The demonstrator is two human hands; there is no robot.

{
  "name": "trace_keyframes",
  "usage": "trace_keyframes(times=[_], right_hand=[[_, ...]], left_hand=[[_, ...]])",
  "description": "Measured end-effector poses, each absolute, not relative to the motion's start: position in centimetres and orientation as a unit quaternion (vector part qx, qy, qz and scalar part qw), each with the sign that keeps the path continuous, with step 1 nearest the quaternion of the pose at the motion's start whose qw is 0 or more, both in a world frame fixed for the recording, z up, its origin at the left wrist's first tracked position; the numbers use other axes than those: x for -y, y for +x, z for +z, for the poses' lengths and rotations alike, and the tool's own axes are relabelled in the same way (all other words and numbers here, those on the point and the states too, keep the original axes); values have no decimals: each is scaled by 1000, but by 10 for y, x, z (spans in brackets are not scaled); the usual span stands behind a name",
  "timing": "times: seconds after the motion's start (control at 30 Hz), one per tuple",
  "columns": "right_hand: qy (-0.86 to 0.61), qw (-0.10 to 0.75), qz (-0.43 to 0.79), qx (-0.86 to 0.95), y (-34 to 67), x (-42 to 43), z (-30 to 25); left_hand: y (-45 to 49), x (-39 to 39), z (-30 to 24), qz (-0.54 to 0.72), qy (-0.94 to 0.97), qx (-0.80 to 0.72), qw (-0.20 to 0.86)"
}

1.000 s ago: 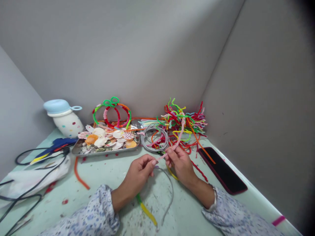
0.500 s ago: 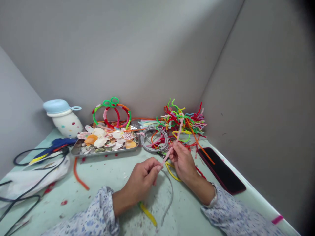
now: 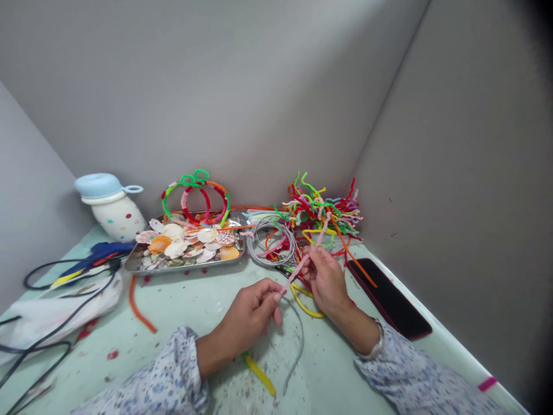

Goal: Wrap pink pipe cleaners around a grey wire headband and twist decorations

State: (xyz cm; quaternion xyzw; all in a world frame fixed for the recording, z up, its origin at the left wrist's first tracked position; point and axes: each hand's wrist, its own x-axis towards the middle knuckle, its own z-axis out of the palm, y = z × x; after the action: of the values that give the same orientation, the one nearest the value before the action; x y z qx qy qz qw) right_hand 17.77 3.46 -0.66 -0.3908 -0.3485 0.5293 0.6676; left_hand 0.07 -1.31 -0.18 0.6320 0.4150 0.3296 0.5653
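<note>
A pale pink pipe cleaner (image 3: 296,272) runs slantwise between my two hands. My left hand (image 3: 254,308) pinches its lower end, and my right hand (image 3: 325,279) grips it further up, with the free end pointing up toward the back. From near my left fingertips a grey wire (image 3: 301,340) curves down over the table; whether the fingers hold it too, I cannot tell. Below my left hand lies a yellow pipe cleaner (image 3: 261,374). Behind my hands are a coil of grey wire (image 3: 254,253) and yellow pliers handles (image 3: 309,311), partly hidden by my right hand.
A metal tray (image 3: 185,268) of shells carries pipe-cleaner rings (image 3: 227,202). Colourful pipe cleaners (image 3: 341,213) are heaped at the back right. A phone (image 3: 391,300) lies to the right. A white bottle (image 3: 116,216), a blue-handled glue gun (image 3: 103,253) and black cords (image 3: 56,334) are left.
My right hand has shifted slightly right along with the pink pipe cleaner's upper part, which leans further right. My left hand stays nearly in place, still pinching the lower end.
</note>
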Motion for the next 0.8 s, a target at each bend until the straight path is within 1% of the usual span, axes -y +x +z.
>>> trace_keyframes(times=[0.13, 0.37, 0.6, 0.67, 0.8], right_hand=[[-389, 672, 535, 334, 177, -36, -4], [-377, 674, 539, 337, 178, -38, -7], [-381, 671, 538, 337, 176, -37, -6], [-376, 664, 545, 347, 177, -37, -5], [-363, 669, 548, 346, 179, -35, 0]], left_hand=[[2, 15, 1, 326, 640, -417, 557], [4, 18, 0, 318, 627, -422, 573], [5, 29, 7, 322, 670, -406, 531], [4, 31, 6, 314, 667, -401, 543], [2, 28, 3, 302, 627, -377, 611]])
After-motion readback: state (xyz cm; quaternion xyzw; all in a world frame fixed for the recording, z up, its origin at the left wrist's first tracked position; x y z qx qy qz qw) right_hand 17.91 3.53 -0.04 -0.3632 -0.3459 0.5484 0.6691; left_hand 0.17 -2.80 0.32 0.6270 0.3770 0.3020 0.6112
